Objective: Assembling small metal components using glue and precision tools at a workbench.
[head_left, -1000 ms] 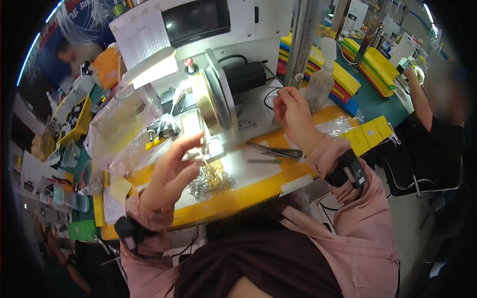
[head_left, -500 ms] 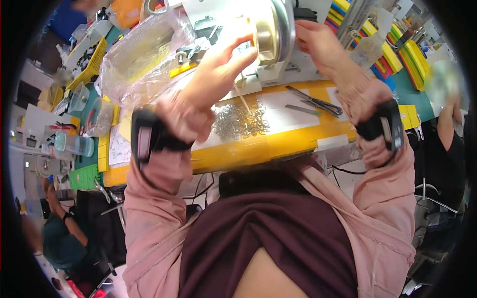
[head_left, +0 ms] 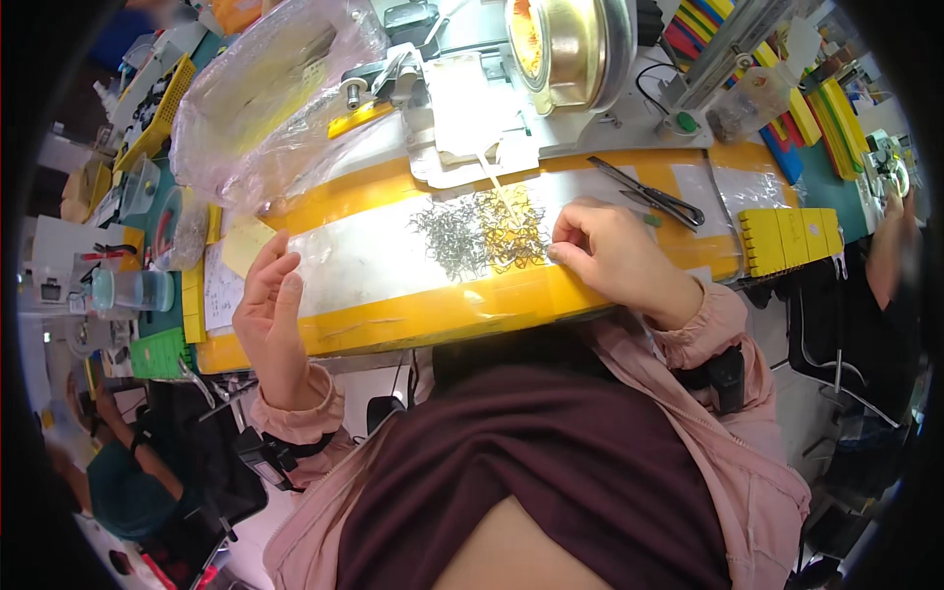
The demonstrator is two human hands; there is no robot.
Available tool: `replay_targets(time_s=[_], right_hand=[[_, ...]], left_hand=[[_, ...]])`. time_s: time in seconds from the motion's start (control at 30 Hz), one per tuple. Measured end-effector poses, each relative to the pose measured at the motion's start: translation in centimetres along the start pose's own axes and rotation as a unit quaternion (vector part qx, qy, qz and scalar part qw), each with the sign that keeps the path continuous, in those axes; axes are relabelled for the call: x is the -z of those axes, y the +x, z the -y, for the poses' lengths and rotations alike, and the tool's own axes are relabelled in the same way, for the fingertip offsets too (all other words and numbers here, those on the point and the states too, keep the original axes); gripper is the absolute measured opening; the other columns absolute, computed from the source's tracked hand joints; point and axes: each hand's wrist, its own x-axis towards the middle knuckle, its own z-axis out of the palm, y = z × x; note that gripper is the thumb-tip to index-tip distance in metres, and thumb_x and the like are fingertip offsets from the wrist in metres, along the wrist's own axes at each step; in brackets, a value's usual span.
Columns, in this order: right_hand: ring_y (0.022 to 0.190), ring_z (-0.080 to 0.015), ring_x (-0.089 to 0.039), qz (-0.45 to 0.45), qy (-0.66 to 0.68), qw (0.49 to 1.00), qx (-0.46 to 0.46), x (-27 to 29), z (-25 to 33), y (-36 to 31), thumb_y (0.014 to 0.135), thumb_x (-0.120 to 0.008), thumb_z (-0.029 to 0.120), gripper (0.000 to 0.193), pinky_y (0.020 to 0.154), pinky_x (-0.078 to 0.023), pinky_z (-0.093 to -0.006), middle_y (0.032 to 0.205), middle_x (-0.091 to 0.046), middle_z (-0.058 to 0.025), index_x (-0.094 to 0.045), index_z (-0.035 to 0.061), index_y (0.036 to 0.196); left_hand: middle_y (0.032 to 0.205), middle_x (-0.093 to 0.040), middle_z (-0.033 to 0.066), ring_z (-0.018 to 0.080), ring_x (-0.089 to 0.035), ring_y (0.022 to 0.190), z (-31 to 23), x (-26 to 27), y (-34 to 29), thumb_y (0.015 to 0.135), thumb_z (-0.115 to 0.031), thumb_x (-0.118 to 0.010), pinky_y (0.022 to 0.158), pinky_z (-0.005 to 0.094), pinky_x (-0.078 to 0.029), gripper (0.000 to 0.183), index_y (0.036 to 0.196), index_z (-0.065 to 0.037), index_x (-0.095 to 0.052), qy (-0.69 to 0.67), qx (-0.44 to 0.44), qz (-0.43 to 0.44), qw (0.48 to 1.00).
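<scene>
A spread pile of tiny metal pieces [head_left: 462, 236] lies on the white, yellow-taped table edge, silvery on its left and more golden on its right. At the pile's right edge is my right hand [head_left: 624, 261], its fingers curled and thumb and forefinger brought together; anything between the tips is too small to make out. My left hand [head_left: 270, 324] hovers over the table's left front, fingers loosely bent, thumb apart, holding nothing. Behind the pile stands a white machine [head_left: 462, 98] with a round metal drum [head_left: 580, 49]. A thin pale stick [head_left: 495, 182] slants from it down to the pile.
Dark scissors-like tools [head_left: 654, 197] lie right of the pile. A yellow ridged block [head_left: 792, 241] sits at the right edge. Clear plastic wrapping [head_left: 265, 118] covers the back left, near a yellow paper pad [head_left: 246, 246]. Other people sit at both sides.
Both hands have left the machine's drum and come back toward me. The right went down to the pile's edge; the left moved down and left, over the table's front.
</scene>
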Motion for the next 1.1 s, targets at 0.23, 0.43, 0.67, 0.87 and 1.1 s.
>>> replay_targets(time_s=[0.23,0.43,0.67,0.87,1.1], right_hand=[[0.068,-0.0298,-0.054,-0.018,-0.082,0.996,-0.033,1.6,-0.5,-0.3,0.072,-0.057,0.008,0.009,0.061,-0.042,-0.0351,0.074,-0.056,-0.0157,-0.055,-0.0005,0.076],[0.069,-0.0263,-0.055,-0.003,-0.036,0.999,-0.024,2.0,-0.6,-0.4,0.072,-0.057,0.008,0.012,0.063,-0.043,-0.0334,0.075,-0.056,-0.0142,-0.055,-0.0018,0.078],[0.062,-0.0151,-0.052,0.074,-0.041,0.996,-0.042,1.8,-0.7,1.0,0.070,-0.061,0.008,0.015,0.057,-0.041,-0.0263,0.067,-0.054,-0.0096,-0.054,-0.0031,0.077],[0.061,-0.0067,-0.049,0.066,0.230,0.965,-0.106,1.7,-1.0,1.0,0.076,-0.059,0.005,0.005,0.054,-0.039,-0.0213,0.069,-0.056,-0.0005,-0.056,0.0022,0.073],[0.065,-0.0069,-0.053,0.041,0.426,0.901,-0.074,2.4,1.6,1.1,0.080,-0.057,0.004,0.003,0.060,-0.043,-0.0203,0.074,-0.059,-0.0019,-0.055,0.0032,0.078]], left_hand=[[0.113,-0.051,0.0130,0.0174,-0.050,0.097,-1.8,-3.3,0.2,0.078,0.001,-0.056,0.082,0.0254,-0.041,0.013,0.091,0.002,-0.060,0.003,-0.074,-0.053,0.996],[0.106,-0.051,0.0111,0.0165,-0.050,0.090,-2.8,-5.8,0.0,0.074,0.002,-0.059,0.075,0.0244,-0.043,0.015,0.089,0.000,-0.060,0.015,-0.130,-0.022,0.991],[0.106,-0.049,0.0113,0.0155,-0.049,0.086,-4.0,-7.0,0.3,0.073,0.003,-0.060,0.068,0.0233,-0.043,0.016,0.088,0.000,-0.060,0.031,-0.176,0.023,0.984],[0.101,-0.049,0.0094,0.0115,-0.048,0.075,-4.1,-7.7,0.7,0.070,0.006,-0.061,0.064,0.0209,-0.041,0.018,0.087,-0.001,-0.061,0.020,-0.188,0.048,0.981],[0.076,-0.051,0.0026,0.0082,-0.041,0.055,-5.4,-9.3,2.2,0.067,0.001,-0.068,0.051,0.0201,-0.035,0.019,0.085,-0.004,-0.062,0.024,-0.232,0.184,0.955]])
